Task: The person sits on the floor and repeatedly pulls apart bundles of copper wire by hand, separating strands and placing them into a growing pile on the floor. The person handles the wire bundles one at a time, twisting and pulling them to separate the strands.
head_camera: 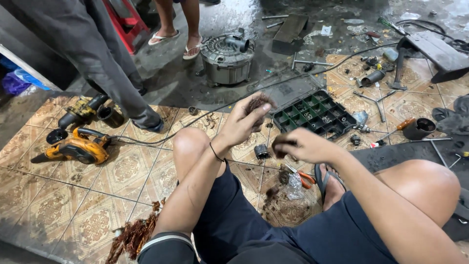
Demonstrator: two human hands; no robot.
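On a patterned tile floor (122, 168), a seated person in dark blue shorts works with both knees raised. The left hand (242, 122) is lifted, fingers closed around a tangled clump of brownish copper wire (258, 102) held at the fingertips. The right hand (300, 145) sits just beside and slightly lower, fingers pinched on a small dark wad of wire (279, 144). The two hands are near each other but not touching.

Just beyond the hands, an open black compartment tray (315, 116) lies on the floor with small parts in several of its cells. Below the hands, between the knees, lie a small dark cylinder (262, 151), orange-handled pliers (305, 178) and a crumpled clear plastic bag (294, 187). A pile of reddish-brown copper wire strands (133, 235) rests near the floor's near edge, beside the person's left leg.

Toward the left edge of the floor sits a yellow and black blower (75, 147), its cord trailing to the right. Farther back, on wet concrete, stands a round grey motor housing (227, 55). Another person's feet in flip-flops (178, 41) stand beside it, and a second person's dark trouser leg (105, 68) is at the left. Scattered tools and metal parts cover the far right corner.
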